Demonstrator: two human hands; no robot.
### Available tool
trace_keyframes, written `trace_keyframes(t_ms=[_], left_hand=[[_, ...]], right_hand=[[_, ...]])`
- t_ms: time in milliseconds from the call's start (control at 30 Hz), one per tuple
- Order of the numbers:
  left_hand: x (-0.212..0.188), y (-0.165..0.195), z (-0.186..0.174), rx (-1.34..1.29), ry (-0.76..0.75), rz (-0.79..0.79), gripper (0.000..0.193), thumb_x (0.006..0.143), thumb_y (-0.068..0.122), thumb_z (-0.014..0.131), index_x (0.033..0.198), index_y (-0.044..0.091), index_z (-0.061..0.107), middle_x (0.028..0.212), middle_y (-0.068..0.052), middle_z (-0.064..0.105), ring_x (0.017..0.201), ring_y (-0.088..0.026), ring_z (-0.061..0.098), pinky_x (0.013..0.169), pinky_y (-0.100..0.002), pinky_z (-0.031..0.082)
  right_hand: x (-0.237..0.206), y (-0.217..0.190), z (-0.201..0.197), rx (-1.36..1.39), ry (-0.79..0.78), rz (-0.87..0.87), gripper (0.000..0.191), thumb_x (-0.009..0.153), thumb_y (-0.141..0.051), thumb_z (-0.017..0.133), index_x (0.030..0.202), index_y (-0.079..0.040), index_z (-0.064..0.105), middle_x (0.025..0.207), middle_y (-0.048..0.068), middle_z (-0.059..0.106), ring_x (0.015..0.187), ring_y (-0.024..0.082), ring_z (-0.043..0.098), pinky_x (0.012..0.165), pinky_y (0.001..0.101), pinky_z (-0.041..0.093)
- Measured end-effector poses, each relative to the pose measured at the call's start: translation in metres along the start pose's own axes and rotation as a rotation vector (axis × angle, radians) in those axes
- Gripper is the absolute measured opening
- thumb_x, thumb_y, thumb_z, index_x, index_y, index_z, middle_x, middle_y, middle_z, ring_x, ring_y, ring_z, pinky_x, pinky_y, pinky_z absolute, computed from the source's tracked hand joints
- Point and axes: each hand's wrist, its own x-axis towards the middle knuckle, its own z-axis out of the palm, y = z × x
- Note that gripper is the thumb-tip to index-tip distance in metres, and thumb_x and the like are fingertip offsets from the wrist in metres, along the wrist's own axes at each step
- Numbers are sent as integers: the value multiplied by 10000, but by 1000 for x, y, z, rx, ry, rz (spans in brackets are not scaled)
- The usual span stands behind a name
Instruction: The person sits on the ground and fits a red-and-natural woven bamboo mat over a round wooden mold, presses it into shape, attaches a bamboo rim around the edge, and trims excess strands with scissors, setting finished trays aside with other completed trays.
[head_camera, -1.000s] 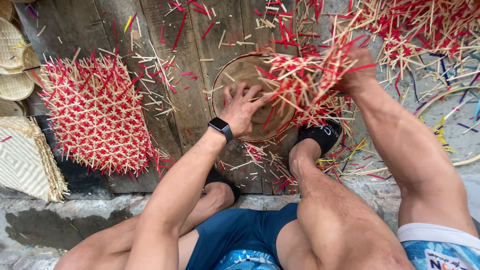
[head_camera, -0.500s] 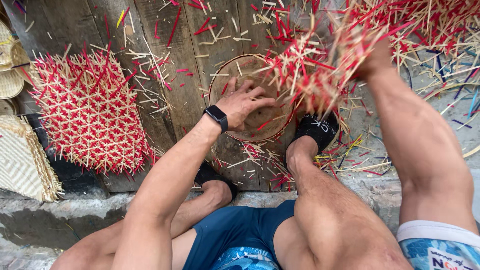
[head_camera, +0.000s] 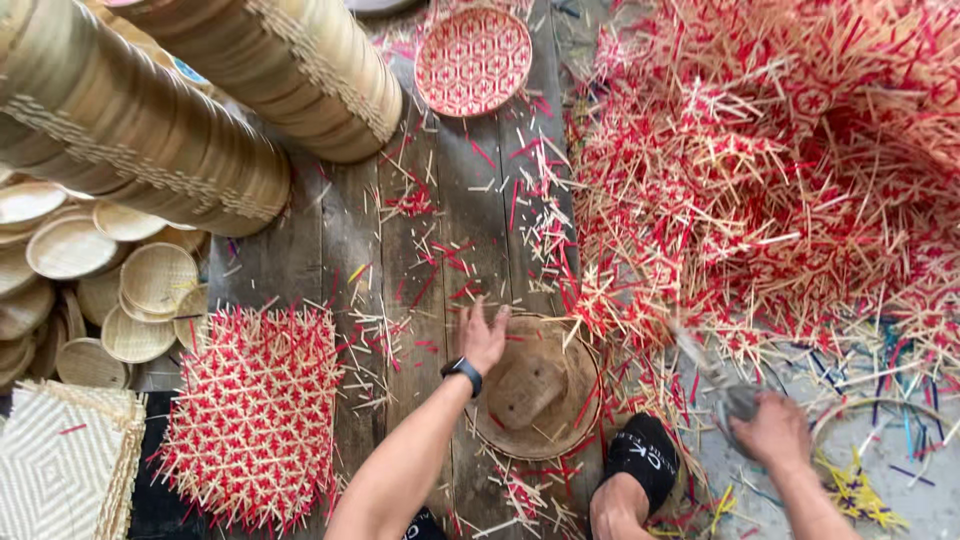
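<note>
My left hand, with a black watch on its wrist, lies flat with spread fingers on the far rim of a round shallow wooden mould. A wooden block sits inside the mould. My right hand is low on the right, closed around a blurred grey tool that points up toward the big heap of red and natural woven pieces. My foot in a black sock rests beside the mould.
A square red and natural woven mat lies to the left on the dark planks. Tall stacks of bamboo trays lean at the upper left, with small round baskets below them. A round red tray lies at the top. A pale woven mat is at the bottom left.
The woven piece my right hand held over the mould is gone from it. That hand has dropped to the lower right and grips a grey tool. The view has tilted up.
</note>
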Motion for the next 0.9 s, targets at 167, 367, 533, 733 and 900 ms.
trace_keyframes(t_ms=[167, 367, 533, 733, 900], left_hand=[[43, 66, 37, 152, -230, -331, 1048, 877, 796, 471, 1636, 151, 147, 1635, -368, 66, 1523, -551, 47, 1216, -615, 130], [-14, 196, 90, -557, -563, 213, 1082, 919, 557, 761, 1606, 39, 105, 1486, -323, 448, 1406, -367, 429, 1115, -479, 393], [7, 168, 48, -404, -394, 396, 702, 888, 549, 674, 1494, 223, 536, 1433, -145, 616, 1293, -285, 603, 1032, -421, 514], [30, 25, -1, 203, -245, 225, 384, 880, 524, 676, 986, 187, 826, 981, -206, 737, 924, -350, 692, 831, -468, 549], [33, 12, 21, -35, -347, 179, 320, 835, 521, 693, 983, 269, 822, 979, -173, 793, 935, -333, 741, 931, -421, 547]], right_hand=[[-14, -91, 33, 281, 216, -70, 537, 868, -461, 730, 1167, -15, 699, 1147, 218, 684, 1154, 384, 612, 1034, 488, 482], [-24, -177, 55, 851, -200, 47, 363, 928, -290, 673, 1088, 34, 710, 909, 196, 776, 818, 315, 743, 781, 425, 581], [-28, -174, 65, 930, -327, -126, 466, 850, -297, 806, 1174, 19, 692, 988, 131, 794, 882, 181, 749, 803, 321, 575], [-32, -180, 70, 869, -306, -35, 395, 828, -273, 817, 1108, 3, 777, 894, 115, 813, 772, 161, 729, 732, 322, 569], [-27, -180, 66, 979, -339, 40, 331, 819, -238, 833, 1051, -5, 796, 821, 79, 789, 673, 120, 656, 633, 314, 535]])
